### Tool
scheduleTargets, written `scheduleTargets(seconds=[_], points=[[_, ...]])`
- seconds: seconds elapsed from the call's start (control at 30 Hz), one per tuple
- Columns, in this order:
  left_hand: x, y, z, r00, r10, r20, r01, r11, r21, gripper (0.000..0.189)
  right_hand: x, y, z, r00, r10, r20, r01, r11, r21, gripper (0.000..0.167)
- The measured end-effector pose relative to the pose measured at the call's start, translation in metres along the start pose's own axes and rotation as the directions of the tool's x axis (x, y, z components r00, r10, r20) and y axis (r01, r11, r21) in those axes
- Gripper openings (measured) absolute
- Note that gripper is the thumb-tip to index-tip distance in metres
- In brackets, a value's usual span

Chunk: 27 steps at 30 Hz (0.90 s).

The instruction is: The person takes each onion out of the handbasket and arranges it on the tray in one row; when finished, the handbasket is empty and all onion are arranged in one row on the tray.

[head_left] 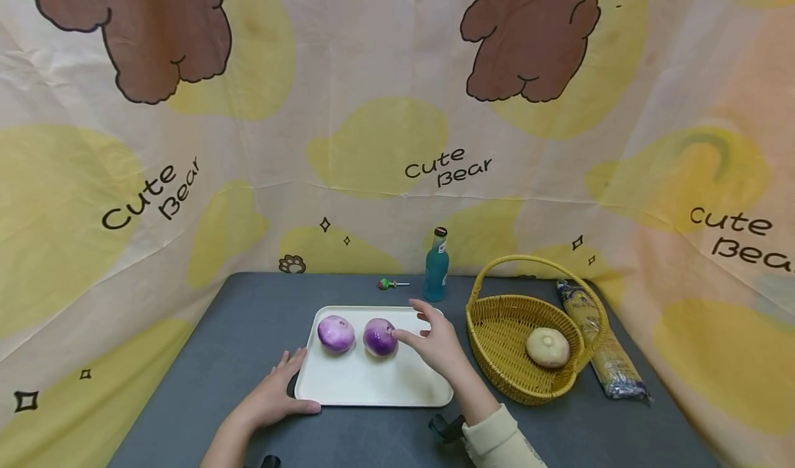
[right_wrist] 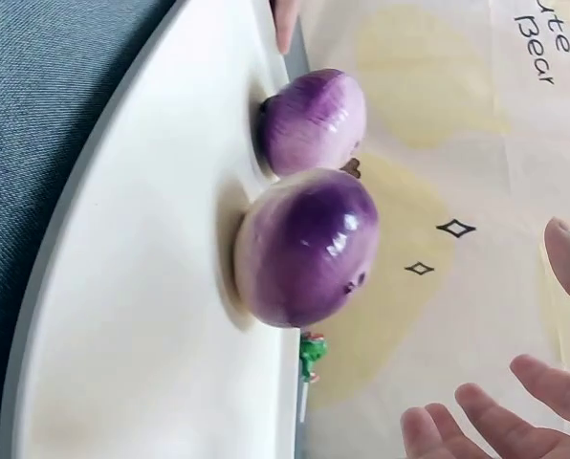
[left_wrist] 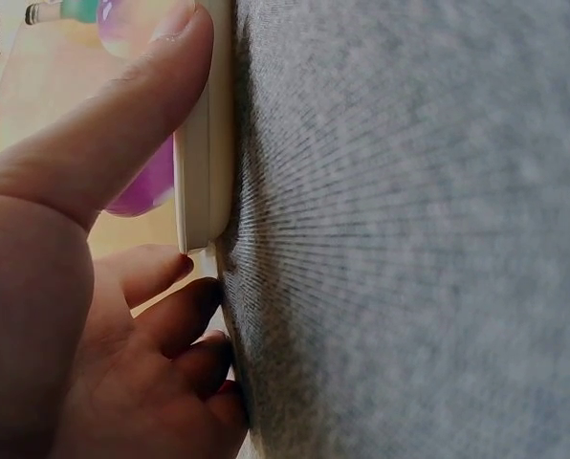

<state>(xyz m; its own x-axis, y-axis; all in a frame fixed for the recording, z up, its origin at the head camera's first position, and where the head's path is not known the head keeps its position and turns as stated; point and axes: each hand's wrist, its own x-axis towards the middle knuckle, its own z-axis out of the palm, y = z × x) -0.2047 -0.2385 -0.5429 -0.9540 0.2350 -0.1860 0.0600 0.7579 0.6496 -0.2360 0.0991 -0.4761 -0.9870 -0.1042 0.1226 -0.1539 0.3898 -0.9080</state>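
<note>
Two glossy purple onions, a left one (head_left: 336, 334) and a right one (head_left: 380, 337), sit on a white tray (head_left: 410, 385). My left hand (head_left: 273, 392) holds the tray's front left corner, thumb over the front rim and fingers by the left side, as the left wrist view also shows. Above the tray's right half is my right hand (head_left: 437, 340), its thumb and fingers spread with nothing between them. In the head view its thumb overlaps the right onion. The right wrist view shows those fingers (right_wrist: 500, 426) apart from that onion (right_wrist: 309, 249).
Right of the tray stands a yellow woven basket (head_left: 497, 371) with a tall handle, holding a pale round bulb (head_left: 548, 347). A long plastic packet (head_left: 611, 357) lies beyond it. Behind the tray are a blue bottle (head_left: 437, 268) and a lollipop (head_left: 388, 284). A printed cloth hangs behind the table.
</note>
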Motion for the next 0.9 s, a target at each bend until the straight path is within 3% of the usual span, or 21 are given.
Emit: scheduleTargets(seconds=[0.9], points=[[0.000,-0.001,-0.001,1.000,-0.020,0.012,0.020,1.000,-0.001,0.121,-0.008,-0.002,-0.038,0.992,-0.022,-0.127,0.018,0.999,-0.032,0.070]])
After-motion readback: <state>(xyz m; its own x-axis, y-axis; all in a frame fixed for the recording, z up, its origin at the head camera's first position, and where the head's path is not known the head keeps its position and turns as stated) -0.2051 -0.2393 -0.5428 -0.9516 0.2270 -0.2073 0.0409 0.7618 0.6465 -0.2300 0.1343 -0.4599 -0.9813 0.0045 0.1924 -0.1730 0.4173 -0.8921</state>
